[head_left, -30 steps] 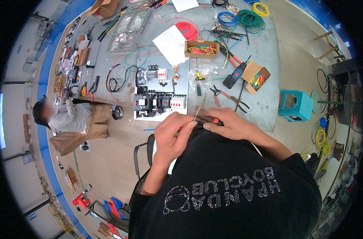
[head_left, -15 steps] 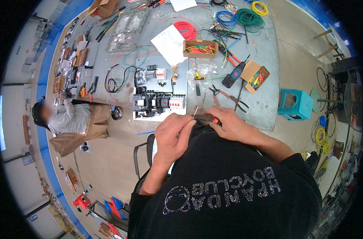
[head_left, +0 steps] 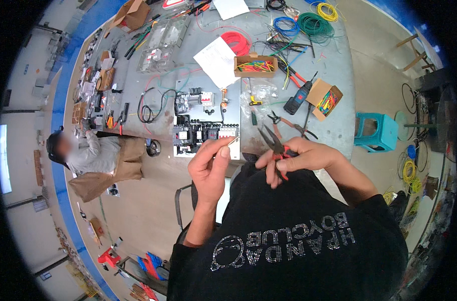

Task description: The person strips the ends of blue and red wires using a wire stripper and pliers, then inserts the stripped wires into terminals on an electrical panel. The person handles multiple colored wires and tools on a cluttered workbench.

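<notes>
My left hand (head_left: 208, 173) pinches a small, thin, shiny metal piece (head_left: 233, 141) between thumb and forefinger; its exact kind is too small to tell. In my right hand (head_left: 311, 156) is a pair of long-nose pliers (head_left: 274, 144) with red and black handles. Their jaws point up, parted, with nothing between them. The two hands are apart, above my lap at the table's near edge. Just beyond my left hand lies a mounting plate (head_left: 198, 85) bearing black contactors (head_left: 198, 133) and white circuit breakers (head_left: 207, 99).
Past my right hand lie other pliers (head_left: 293, 124), a cordless drill (head_left: 297, 98) and open boxes of coloured sleeves (head_left: 256, 71). Wire coils (head_left: 316, 27) are at the back. A teal stool (head_left: 375, 131) stands right; another person (head_left: 100, 153) works at the left.
My hands have drawn apart. The pliers have come away from the small metal piece, swung upward, and their jaws have parted. My left hand still pinches the piece.
</notes>
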The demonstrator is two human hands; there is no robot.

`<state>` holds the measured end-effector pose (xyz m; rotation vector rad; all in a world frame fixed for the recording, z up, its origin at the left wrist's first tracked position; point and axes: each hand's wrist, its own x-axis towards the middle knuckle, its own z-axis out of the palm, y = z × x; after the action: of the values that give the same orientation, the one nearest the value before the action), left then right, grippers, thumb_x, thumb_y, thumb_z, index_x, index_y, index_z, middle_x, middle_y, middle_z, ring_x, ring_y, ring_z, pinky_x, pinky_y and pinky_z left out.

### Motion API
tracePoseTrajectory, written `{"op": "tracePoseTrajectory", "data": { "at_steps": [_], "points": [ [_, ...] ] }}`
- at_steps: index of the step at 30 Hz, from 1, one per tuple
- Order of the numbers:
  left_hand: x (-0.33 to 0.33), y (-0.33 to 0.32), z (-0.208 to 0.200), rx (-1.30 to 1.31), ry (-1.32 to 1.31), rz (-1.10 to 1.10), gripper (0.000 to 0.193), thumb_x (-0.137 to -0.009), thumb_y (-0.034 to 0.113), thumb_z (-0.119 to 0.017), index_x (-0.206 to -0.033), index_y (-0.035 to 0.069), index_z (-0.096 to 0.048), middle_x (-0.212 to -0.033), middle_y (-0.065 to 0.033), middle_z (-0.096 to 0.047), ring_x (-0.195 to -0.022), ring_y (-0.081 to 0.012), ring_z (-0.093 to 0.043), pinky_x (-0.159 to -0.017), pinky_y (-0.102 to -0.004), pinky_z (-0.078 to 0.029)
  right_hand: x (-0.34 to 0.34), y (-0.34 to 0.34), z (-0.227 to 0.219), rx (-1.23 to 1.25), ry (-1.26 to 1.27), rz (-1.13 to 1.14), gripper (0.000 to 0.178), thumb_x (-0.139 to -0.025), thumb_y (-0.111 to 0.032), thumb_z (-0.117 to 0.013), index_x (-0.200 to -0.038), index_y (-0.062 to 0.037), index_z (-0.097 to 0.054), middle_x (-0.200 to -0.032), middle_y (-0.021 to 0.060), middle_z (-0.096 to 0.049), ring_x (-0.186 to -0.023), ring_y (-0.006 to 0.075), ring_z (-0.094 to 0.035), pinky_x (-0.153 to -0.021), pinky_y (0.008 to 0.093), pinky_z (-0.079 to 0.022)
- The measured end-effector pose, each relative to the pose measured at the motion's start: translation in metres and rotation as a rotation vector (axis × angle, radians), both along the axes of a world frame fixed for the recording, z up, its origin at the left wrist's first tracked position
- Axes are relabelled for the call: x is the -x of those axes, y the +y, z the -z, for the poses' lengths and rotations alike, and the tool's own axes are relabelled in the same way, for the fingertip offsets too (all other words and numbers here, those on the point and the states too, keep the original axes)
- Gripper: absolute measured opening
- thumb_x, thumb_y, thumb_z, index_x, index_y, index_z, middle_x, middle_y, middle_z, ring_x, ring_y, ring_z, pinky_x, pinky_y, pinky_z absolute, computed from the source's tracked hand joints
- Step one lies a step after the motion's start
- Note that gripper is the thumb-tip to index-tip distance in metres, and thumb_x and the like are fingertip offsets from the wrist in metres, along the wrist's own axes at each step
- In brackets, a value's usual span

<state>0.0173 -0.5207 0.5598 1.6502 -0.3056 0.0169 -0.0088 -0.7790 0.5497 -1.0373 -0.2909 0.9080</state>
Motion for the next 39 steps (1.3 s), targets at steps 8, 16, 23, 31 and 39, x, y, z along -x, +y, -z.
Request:
{"op": "tracePoseTrajectory", "data": {
  "at_steps": [8,16,23,31,39],
  "points": [
    [-0.001,-0.007,0.001,0.108,-0.052,0.001,0.020,-0.094,0.005,-0.065,-0.110,-0.006,-0.070,-0.088,-0.0039,-0.060,-0.079,-0.0103,-0.050,-0.069,-0.0250,-0.038,0.001,0.032,-0.014,-0.337,0.232,-0.229,0.051,-0.104,-0.031,-0.055,-0.136,0.0082,-0.050,-0.102,0.0168,-0.070,-0.093,0.0274,-0.072,-0.081,0.0363,-0.056],
    [0.005,-0.012,-0.002,0.119,-0.155,-0.057,0.017,-0.092,0.003,-0.067,-0.107,-0.004,-0.071,-0.087,-0.0041,-0.061,-0.082,-0.0114,-0.051,-0.073,-0.0249,-0.039,0.013,0.044,-0.008,-0.467,0.289,-0.215,0.052,-0.104,-0.033,-0.054,-0.134,0.0096,-0.051,-0.096,0.0171,-0.070,-0.082,0.0250,-0.073,-0.069,0.0311,-0.056],
    [0.011,-0.012,-0.002,0.102,-0.198,-0.053,0.016,-0.090,0.001,-0.066,-0.104,-0.004,-0.071,-0.087,-0.0041,-0.061,-0.081,-0.0118,-0.051,-0.073,-0.0253,-0.039,0.022,0.048,-0.007,-0.568,0.317,-0.243,0.053,-0.104,-0.034,-0.054,-0.134,0.0103,-0.051,-0.092,0.0182,-0.069,-0.075,0.0242,-0.070,-0.065,0.0311,-0.055],
    [0.012,-0.011,0.006,0.154,-0.261,-0.012,0.016,-0.089,0.002,-0.068,-0.104,-0.002,-0.072,-0.091,-0.0070,-0.065,-0.085,-0.0152,-0.056,-0.078,-0.0283,-0.043,0.031,0.060,0.006,-0.778,0.374,-0.294,0.042,-0.103,-0.040,-0.052,-0.111,0.0014,-0.057,-0.087,0.0174,-0.066,-0.070,0.0270,-0.067,-0.062,0.0334,-0.054],
    [0.005,-0.006,0.009,0.191,-0.369,0.058,0.015,-0.092,0.010,-0.068,-0.103,-0.001,-0.069,-0.089,-0.0097,-0.064,-0.082,-0.0207,-0.055,-0.075,-0.0347,-0.044,0.044,0.062,-0.019,-0.803,0.602,-0.320,0.036,-0.107,-0.041,-0.045,-0.095,-0.0074,-0.049,-0.072,0.0078,-0.050,-0.053,0.0166,-0.045,-0.047,0.0307,-0.035]
  ]
}}
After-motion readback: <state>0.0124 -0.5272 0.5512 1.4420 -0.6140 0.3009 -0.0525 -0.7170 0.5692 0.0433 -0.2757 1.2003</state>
